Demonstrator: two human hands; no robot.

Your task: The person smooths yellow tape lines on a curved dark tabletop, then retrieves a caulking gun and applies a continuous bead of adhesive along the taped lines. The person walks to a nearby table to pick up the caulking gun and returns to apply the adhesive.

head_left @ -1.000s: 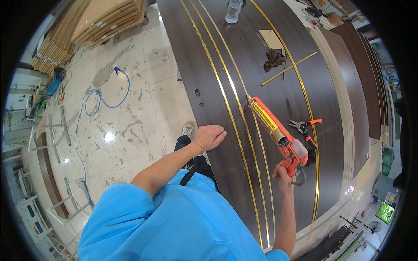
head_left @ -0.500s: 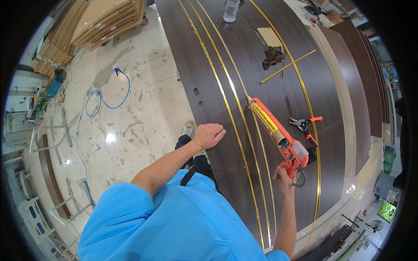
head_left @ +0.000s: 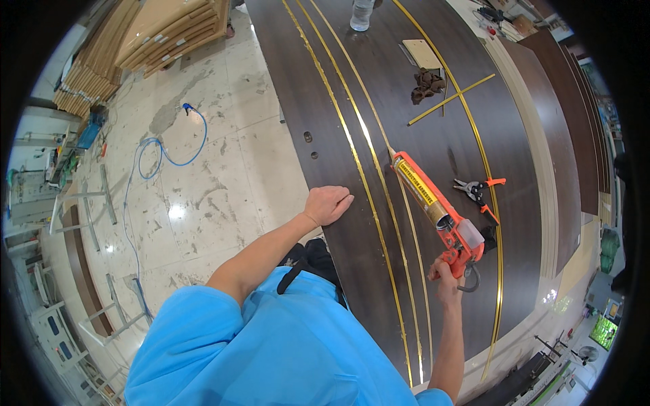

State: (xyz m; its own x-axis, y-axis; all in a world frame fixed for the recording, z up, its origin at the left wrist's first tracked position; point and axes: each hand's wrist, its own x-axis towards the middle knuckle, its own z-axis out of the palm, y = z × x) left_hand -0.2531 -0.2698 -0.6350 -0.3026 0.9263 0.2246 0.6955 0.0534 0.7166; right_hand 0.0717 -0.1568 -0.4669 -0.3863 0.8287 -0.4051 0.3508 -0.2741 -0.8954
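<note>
My right hand (head_left: 447, 283) is wrapped round the handle of an orange caulking gun (head_left: 463, 238) loaded with a yellow adhesive cartridge (head_left: 421, 192). Its nozzle tip touches or hovers just over the rightmost of three lines running along a dark brown panel (head_left: 338, 271); exact contact is too small to tell. The two lines nearer my body are shiny gold strips (head_left: 371, 196); the rightmost looks like a narrow groove or bead. At the panel's near left edge rests my left hand (head_left: 328, 205), fingers curled in, with nothing visible in it.
On the panel lie orange-handled snips (head_left: 478, 194), a long gold strip (head_left: 482, 155), a short gold strip crossing it (head_left: 433, 109), a crumpled brown cloth (head_left: 428, 85), a beige plate (head_left: 421, 54) and a water bottle (head_left: 361, 15). A blue hose (head_left: 157, 141) trails over the floor.
The whole view has shifted slightly, and my shoe beside the panel no longer shows. Both hands and the caulking gun hold nearly the same places on the panel.
</note>
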